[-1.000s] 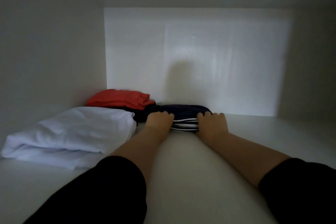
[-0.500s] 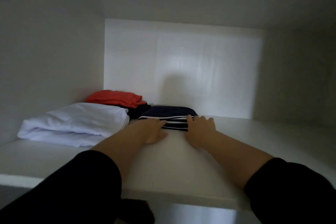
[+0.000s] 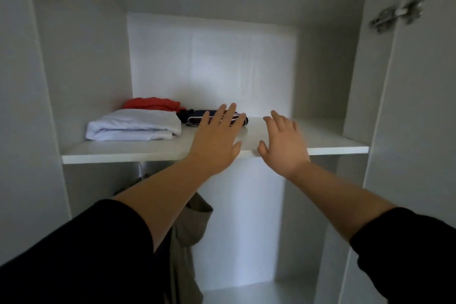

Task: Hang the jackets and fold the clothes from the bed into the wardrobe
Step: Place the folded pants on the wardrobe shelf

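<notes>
We look into an open white wardrobe (image 3: 81, 61), with both our arms raised toward its upper shelf (image 3: 153, 153). Our left hand (image 3: 217, 138) has its fingers straight and spread, holding nothing; it sits in front of the shelf's front edge, and its fingertips overlap the folded navy garment with white stripes (image 3: 195, 119) in our view, though we cannot tell whether they touch it. Our right hand (image 3: 281, 140), at about 3 o'clock from the left one, is also spread and holds nothing, its fingers loosely extended over the bare part of the shelf. The two hands are apart, with a gap between the thumbs.

The navy garment lies near the middle of the shelf, toward the back. At 9 o'clock from it rests a folded white garment (image 3: 134, 124), closer to the front edge, and at 11 o'clock, behind the white one, lies a folded red garment (image 3: 153, 103), close against the back left corner. Below the shelf, at about 7 o'clock from our left hand, an olive-grey jacket (image 3: 190, 224) hangs partly behind our left sleeve (image 3: 81, 254). A metal hinge (image 3: 394, 15) shows on the right door at 2 o'clock.
</notes>
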The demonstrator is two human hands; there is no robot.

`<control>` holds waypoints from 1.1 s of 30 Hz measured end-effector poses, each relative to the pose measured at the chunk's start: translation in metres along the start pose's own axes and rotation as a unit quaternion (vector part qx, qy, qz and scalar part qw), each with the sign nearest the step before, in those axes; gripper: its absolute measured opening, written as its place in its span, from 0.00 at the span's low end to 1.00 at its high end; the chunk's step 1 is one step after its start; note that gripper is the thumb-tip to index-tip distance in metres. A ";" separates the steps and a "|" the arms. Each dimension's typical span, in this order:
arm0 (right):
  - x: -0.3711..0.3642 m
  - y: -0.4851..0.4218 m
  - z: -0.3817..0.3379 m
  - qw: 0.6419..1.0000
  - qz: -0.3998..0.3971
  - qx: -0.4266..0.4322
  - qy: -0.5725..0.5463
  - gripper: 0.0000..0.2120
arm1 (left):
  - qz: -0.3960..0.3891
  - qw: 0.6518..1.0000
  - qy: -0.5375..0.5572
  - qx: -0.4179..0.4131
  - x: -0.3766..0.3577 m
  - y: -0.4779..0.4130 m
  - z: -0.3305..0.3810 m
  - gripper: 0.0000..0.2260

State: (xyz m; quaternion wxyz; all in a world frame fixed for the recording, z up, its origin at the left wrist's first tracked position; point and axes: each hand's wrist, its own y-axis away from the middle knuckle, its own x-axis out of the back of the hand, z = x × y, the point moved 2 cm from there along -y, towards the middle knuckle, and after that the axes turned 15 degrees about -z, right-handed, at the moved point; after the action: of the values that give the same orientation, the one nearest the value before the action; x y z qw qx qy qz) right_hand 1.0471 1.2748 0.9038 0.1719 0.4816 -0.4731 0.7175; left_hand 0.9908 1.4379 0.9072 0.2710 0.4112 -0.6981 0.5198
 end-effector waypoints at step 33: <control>0.342 0.757 0.261 0.873 -0.101 -0.432 0.200 0.30 | 0.053 0.897 0.218 -0.381 0.348 0.293 0.645 0.30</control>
State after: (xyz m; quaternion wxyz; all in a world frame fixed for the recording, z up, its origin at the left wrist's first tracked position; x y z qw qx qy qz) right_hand 0.4897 0.6093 0.8303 0.5256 0.2504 -0.6402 0.5011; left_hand 0.5928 0.7597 0.8387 0.5244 0.1154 -0.7870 0.3038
